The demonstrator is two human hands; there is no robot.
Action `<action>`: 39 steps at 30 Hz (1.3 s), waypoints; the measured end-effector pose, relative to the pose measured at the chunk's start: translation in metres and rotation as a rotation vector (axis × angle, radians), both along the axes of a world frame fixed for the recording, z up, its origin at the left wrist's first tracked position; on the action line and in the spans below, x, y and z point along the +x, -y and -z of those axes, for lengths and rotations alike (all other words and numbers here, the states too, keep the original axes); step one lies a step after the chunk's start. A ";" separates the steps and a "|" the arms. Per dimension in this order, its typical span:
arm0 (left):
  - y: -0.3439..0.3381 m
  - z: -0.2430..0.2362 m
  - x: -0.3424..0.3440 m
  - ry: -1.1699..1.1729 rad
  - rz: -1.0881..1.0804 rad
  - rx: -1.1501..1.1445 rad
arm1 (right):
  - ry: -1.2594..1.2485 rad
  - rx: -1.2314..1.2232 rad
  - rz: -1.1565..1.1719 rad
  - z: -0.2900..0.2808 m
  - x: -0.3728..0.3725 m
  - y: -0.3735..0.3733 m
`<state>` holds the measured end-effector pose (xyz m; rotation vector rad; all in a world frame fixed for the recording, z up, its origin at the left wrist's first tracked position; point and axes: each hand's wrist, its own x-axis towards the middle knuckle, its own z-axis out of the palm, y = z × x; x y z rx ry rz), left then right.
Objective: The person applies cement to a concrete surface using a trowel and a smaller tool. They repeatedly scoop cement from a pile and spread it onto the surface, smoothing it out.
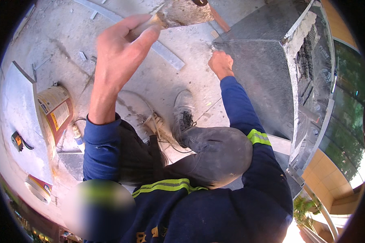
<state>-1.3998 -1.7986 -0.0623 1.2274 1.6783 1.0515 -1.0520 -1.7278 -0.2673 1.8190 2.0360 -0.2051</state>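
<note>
My left hand [123, 52] is raised at the upper left, its thumb and fingers closed round a tan, handle-like piece [160, 20]. Right beside that piece is a mottled, dusty grey-brown sheet [186, 15]; whether the two are joined I cannot tell. My right hand [222, 65] is a fist against the near left edge of a dark stone slab structure [261, 73]. A small pale bit shows by its knuckles, but what the fingers hold, if anything, is hidden. Close to that fist lies a reddish-brown strip [220, 19].
Left of me stand a bucket [56, 107], a small bottle [78, 134] and a pale panel [22, 117] with a tape measure [17, 141] on it. A grey strip [168, 56] lies on the dusty floor. My shoe [183, 109] and a cable are between my arms.
</note>
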 end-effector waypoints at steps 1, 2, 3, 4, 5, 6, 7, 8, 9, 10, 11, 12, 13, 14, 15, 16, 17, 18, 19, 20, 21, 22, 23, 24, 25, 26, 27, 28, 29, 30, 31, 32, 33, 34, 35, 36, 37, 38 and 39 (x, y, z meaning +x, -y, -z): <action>0.000 0.000 -0.001 -0.003 -0.008 -0.031 | -0.035 0.005 -0.027 -0.006 -0.005 0.009; 0.001 0.002 -0.004 -0.017 -0.014 -0.023 | -0.070 0.009 -0.054 -0.013 -0.010 0.018; 0.004 0.005 -0.007 -0.028 -0.020 -0.015 | -0.060 -0.013 -0.057 -0.022 -0.013 0.025; 0.005 0.008 -0.008 -0.035 -0.024 -0.004 | -0.046 -0.033 -0.057 -0.032 -0.013 0.030; 0.005 0.009 -0.010 -0.034 -0.030 0.005 | -0.033 -0.054 -0.057 -0.037 -0.013 0.032; 0.004 0.009 -0.010 -0.029 -0.033 0.017 | -0.039 -0.021 -0.053 -0.036 -0.008 0.028; 0.003 0.009 -0.010 -0.028 -0.035 0.028 | -0.047 0.010 -0.048 -0.029 -0.001 0.021; 0.003 0.007 -0.010 -0.026 -0.026 0.019 | -0.056 0.041 -0.043 -0.021 0.004 0.014; 0.003 0.005 -0.008 -0.021 -0.011 0.012 | -0.069 0.083 -0.040 -0.008 0.009 0.007; 0.002 0.002 -0.006 -0.018 0.002 0.006 | -0.084 0.126 -0.038 0.001 0.012 -0.001; 0.001 0.001 -0.004 -0.008 0.008 0.002 | -0.097 0.170 -0.035 0.008 0.018 -0.005; 0.002 0.003 -0.005 -0.005 0.008 -0.008 | -0.089 0.108 -0.017 0.007 0.017 -0.003; 0.003 0.004 -0.005 0.000 0.010 -0.017 | -0.079 0.048 0.002 0.003 0.020 -0.001; 0.003 0.005 -0.004 0.005 0.014 -0.011 | -0.066 -0.010 0.024 -0.001 0.023 0.003; 0.005 0.007 -0.006 0.002 0.010 -0.012 | -0.140 -0.003 0.026 -0.012 0.014 0.014; 0.008 0.008 -0.008 0.001 0.005 -0.011 | -0.211 0.005 0.029 -0.036 0.003 0.032; 0.007 0.010 -0.009 -0.001 0.001 -0.010 | -0.272 0.022 0.034 -0.057 0.000 0.049; 0.003 0.014 -0.011 -0.006 -0.002 -0.006 | -0.394 -0.043 0.121 -0.070 0.002 0.059; -0.002 0.018 -0.012 -0.012 -0.003 0.000 | -0.518 -0.106 0.209 -0.080 0.007 0.067; -0.006 0.020 -0.012 -0.014 0.020 -0.013 | -0.643 -0.171 0.296 -0.089 0.012 0.073; -0.009 0.020 -0.012 -0.021 0.042 -0.026 | -0.675 -0.195 0.341 -0.093 0.017 0.078; -0.012 0.022 -0.011 -0.025 0.070 -0.037 | -0.705 -0.216 0.391 -0.096 0.024 0.084; -0.013 0.023 -0.009 0.004 0.089 -0.046 | -0.737 -0.238 0.441 -0.098 0.030 0.090; -0.013 0.026 -0.008 0.032 0.106 -0.057 | -0.807 -0.191 0.473 -0.107 0.026 0.094; -0.015 0.027 -0.006 0.055 0.121 -0.067 | -0.883 -0.142 0.501 -0.121 0.019 0.093; -0.016 0.027 -0.005 0.088 0.156 -0.101 | -0.960 -0.096 0.528 -0.129 0.012 0.095; -0.019 0.025 0.000 0.132 0.203 -0.128 | -1.146 0.031 0.547 -0.133 0.014 0.098; -0.020 0.024 0.005 0.172 0.248 -0.161 | -1.256 0.109 0.502 -0.141 0.006 0.098; -0.021 0.021 0.008 0.237 0.280 -0.216 | -1.365 0.188 0.454 -0.149 -0.002 0.096; -0.022 0.021 0.011 0.291 0.308 -0.239 | -1.466 0.272 0.403 -0.160 -0.011 0.093; -0.022 0.021 0.015 0.341 0.336 -0.267 | -1.514 0.303 0.336 -0.168 -0.018 0.090; -0.022 0.020 0.018 0.390 0.364 -0.296 | -1.394 0.313 0.250 -0.175 -0.022 0.086; -0.020 0.012 0.025 0.438 0.371 -0.296 | -1.271 0.319 0.169 -0.180 -0.024 0.084; -0.020 0.010 0.027 0.492 0.384 -0.297 | -1.147 0.322 0.090 -0.181 -0.026 0.082; -0.020 0.010 0.028 0.546 0.395 -0.299 | -1.135 0.316 0.172 -0.181 -0.028 0.080; -0.021 0.012 0.032 0.610 0.411 -0.304 | -1.034 0.348 0.137 -0.172 -0.017 0.081; -0.020 0.018 0.035 0.544 0.393 -0.250 | -0.938 0.374 0.106 -0.151 -0.001 0.084; -0.025 0.022 0.039 0.472 0.380 -0.186 | -0.845 0.410 0.075 -0.144 0.013 0.084; -0.028 0.030 0.040 0.406 0.350 -0.122 | -0.841 0.435 0.147 -0.148 0.017 0.084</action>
